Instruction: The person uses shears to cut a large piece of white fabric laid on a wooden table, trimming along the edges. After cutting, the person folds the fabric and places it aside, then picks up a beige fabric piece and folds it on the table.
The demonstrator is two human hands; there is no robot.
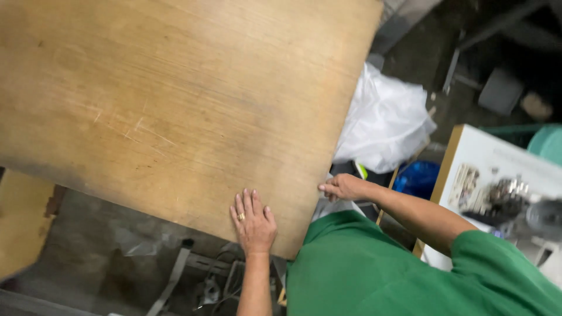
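Note:
A large tan plywood board (175, 105) with scratches fills most of the view. My left hand (253, 225), with a ring on one finger, lies flat on the board's top face near its lower corner. My right hand (345, 187) grips the board's right edge, thumb on top and fingers curled under it. My green sleeve and shirt (374, 275) fill the lower right.
A white plastic bag (386, 120) lies beyond the board's right edge, with a blue bag (418, 178) next to it. A white printed box (497, 181) stands at the right. Metal parts and straps (193, 275) lie on the grey floor below the board.

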